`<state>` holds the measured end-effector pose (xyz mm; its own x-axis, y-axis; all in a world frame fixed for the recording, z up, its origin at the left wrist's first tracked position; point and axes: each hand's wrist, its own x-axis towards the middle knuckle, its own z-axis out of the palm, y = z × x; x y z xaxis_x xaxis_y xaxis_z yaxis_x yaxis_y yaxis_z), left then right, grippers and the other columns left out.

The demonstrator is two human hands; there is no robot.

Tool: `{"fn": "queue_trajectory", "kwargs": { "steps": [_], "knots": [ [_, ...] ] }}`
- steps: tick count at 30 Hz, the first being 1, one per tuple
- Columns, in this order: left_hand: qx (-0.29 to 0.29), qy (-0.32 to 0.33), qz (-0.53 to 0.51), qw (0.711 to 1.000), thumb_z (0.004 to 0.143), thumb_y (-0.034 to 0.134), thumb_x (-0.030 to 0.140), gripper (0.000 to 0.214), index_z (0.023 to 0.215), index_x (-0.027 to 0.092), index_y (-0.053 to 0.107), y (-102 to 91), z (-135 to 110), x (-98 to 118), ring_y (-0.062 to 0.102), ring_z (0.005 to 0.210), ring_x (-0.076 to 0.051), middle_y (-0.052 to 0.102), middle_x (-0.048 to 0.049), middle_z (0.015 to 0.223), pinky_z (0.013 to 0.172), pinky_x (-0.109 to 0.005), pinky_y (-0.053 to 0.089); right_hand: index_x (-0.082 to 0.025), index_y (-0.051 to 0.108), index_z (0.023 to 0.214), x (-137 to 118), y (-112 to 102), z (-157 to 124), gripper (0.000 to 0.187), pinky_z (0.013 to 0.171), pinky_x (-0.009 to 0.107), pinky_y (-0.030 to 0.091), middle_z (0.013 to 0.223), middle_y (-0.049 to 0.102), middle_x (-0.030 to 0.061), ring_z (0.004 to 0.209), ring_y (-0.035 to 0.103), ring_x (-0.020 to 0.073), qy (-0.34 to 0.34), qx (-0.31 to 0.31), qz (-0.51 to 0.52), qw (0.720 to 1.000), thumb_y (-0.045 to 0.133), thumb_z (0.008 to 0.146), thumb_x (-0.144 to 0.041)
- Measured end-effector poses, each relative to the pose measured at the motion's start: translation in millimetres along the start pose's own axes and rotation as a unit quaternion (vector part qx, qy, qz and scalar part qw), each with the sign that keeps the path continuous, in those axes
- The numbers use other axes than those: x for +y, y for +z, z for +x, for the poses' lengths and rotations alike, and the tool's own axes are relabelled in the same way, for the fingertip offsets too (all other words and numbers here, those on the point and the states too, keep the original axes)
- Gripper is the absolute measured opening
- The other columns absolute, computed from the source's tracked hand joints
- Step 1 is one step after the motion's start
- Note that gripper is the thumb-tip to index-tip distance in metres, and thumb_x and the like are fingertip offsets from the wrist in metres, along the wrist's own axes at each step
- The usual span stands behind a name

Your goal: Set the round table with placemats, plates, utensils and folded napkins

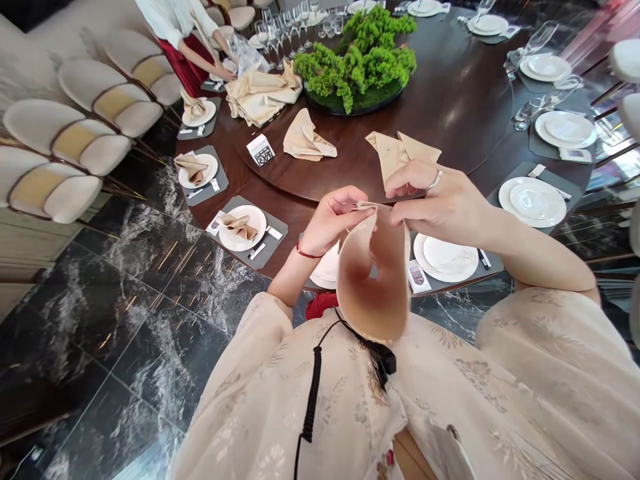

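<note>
Between my hands, in front of my chest, hangs a beige cloth napkin (373, 293), its lower part curved into a loop. My left hand (334, 220) pinches its top edge on the left, thumb and fingers pressed together. On the right, my right hand (433, 197) grips the other upper corner between thumb and fingers. Just beyond my right hand a folded napkin (393, 150) lies on the dark table. Another loosely folded napkin (306, 137) rests farther left. White plates (445, 257) partly show behind the held cloth at the table's near edge.
A heap of napkins (260, 93) lies by the green plant centrepiece (357, 63). Place settings with plates (243, 227) ring the round table (450, 93). Several glasses (285, 30) stand at the back. A co-worker (183, 40) handles things at the left. Chairs (95, 100) line the wall.
</note>
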<state>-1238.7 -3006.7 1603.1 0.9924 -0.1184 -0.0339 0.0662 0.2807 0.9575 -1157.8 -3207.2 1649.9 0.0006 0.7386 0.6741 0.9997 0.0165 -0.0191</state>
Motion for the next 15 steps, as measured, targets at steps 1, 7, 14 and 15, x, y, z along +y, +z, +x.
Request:
{"fn": "queue_trajectory", "kwargs": {
  "steps": [1,7,14,15],
  "knots": [
    [0.026,0.023,0.012,0.999,0.066,0.093,0.05,0.052,0.078,0.017,0.055,-6.9,0.5,1.4,0.071,0.068,-0.014,0.064,0.0038,0.068,0.062,-0.022,0.054,-0.022,0.062,0.079,2.8,-5.0,-6.3,0.025,0.064,0.03,0.047,0.101,0.061,0.0019,0.085,0.059,0.014,0.002,-0.009,-0.038,0.999,0.055,0.099,-0.009],
    [0.184,0.197,0.095,0.958,0.061,0.097,0.042,0.047,0.071,0.016,0.059,-61.7,-2.4,17.8,0.062,0.065,-0.008,0.056,0.0049,0.066,0.061,-0.019,0.049,-0.024,0.061,0.086,26.0,-52.9,-53.7,0.019,0.069,0.037,0.052,0.123,0.071,-0.0047,0.103,0.071,0.0194,0.132,-0.081,-0.154,0.976,0.054,0.104,-0.026],
    [0.226,0.335,0.181,0.897,0.057,0.099,0.04,0.042,0.067,0.017,0.066,-89.6,0.5,30.6,0.059,0.079,-0.011,0.054,0.0002,0.078,0.073,-0.022,0.051,-0.029,0.07,0.092,34.1,-59.5,-58.0,0.026,0.079,0.045,0.06,0.116,0.075,-0.0039,0.102,0.074,0.0221,0.226,-0.038,-0.016,0.973,0.071,0.094,-0.055],
    [0.235,0.327,0.187,0.896,0.057,0.099,0.041,0.042,0.067,0.017,0.066,-93.2,4.5,30.2,0.06,0.082,-0.012,0.056,-0.0004,0.081,0.076,-0.024,0.052,-0.029,0.07,0.091,36.9,-54.8,-53.7,0.024,0.076,0.043,0.06,0.108,0.076,-0.0027,0.098,0.074,0.0202,0.228,-0.013,-0.005,0.974,0.071,0.095,-0.052]
  ]
}}
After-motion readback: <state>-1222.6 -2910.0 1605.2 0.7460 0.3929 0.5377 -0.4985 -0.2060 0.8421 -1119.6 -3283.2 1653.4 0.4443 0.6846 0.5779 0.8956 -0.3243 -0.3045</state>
